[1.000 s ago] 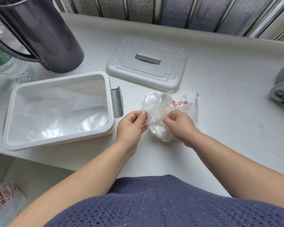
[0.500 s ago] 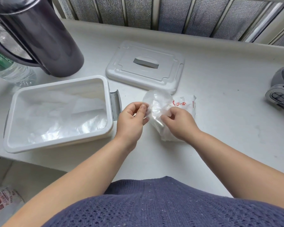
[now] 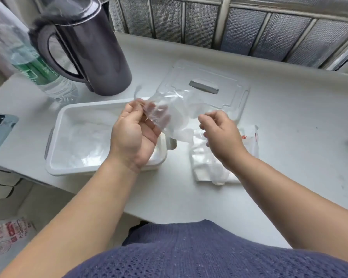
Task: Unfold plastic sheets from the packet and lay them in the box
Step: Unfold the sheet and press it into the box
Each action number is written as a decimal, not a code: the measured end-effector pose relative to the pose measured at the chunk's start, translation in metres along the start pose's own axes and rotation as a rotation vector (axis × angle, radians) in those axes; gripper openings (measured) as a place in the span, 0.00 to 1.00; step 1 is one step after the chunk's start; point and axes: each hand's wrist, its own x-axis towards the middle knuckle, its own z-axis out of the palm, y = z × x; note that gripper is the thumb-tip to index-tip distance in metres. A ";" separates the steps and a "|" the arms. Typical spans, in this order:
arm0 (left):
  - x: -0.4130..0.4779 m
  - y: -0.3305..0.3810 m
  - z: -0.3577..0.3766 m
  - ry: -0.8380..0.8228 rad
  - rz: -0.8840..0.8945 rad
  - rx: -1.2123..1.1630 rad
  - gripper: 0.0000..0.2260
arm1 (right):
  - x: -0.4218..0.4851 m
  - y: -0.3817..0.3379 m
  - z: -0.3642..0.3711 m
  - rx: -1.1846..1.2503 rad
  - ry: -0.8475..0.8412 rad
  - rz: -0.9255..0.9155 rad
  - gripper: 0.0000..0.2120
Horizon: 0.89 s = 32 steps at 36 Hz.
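Left hand (image 3: 133, 135) and right hand (image 3: 221, 135) pinch the sheet (image 3: 181, 109); best stretch it flat before lowering into the box (image 3: 78, 170) at eight o'clock.

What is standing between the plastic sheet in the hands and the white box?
Nothing visible. The left hand and right hand hold the plastic sheet raised near the right end of the box. It is open; its lid lies apart on the table, and only other sheets lie inside.
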 end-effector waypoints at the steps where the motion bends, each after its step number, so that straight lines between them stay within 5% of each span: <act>1: 0.000 0.010 -0.006 0.019 -0.009 -0.054 0.14 | 0.000 -0.006 0.010 0.007 -0.026 0.004 0.04; 3: 0.001 0.027 -0.017 0.060 -0.048 -0.165 0.14 | 0.000 -0.012 0.026 -0.029 -0.087 0.031 0.05; 11: -0.005 0.060 -0.053 0.131 -0.193 -0.371 0.09 | -0.002 -0.042 0.078 -0.037 -0.184 0.019 0.35; 15: -0.006 0.073 -0.070 0.154 -0.227 -0.362 0.20 | -0.001 -0.060 0.101 0.010 -0.321 -0.020 0.25; 18: -0.006 0.079 -0.082 0.223 -0.208 -0.326 0.13 | 0.003 -0.058 0.117 0.164 -0.380 -0.006 0.20; 22: -0.008 0.090 -0.090 0.172 -0.268 -0.342 0.13 | 0.005 -0.056 0.134 0.290 -0.442 0.194 0.55; 24: -0.009 0.097 -0.092 0.158 -0.282 -0.362 0.08 | 0.005 -0.057 0.142 0.382 -0.477 0.277 0.51; 27: -0.001 0.100 -0.102 0.206 -0.230 -0.268 0.17 | 0.003 -0.064 0.150 0.444 -0.459 0.290 0.24; 29: 0.002 0.102 -0.107 0.367 -0.091 -0.039 0.24 | 0.006 -0.066 0.153 0.430 -0.397 0.294 0.16; 32: -0.004 0.110 -0.109 0.476 0.236 0.492 0.17 | 0.011 -0.067 0.152 0.429 -0.300 0.299 0.12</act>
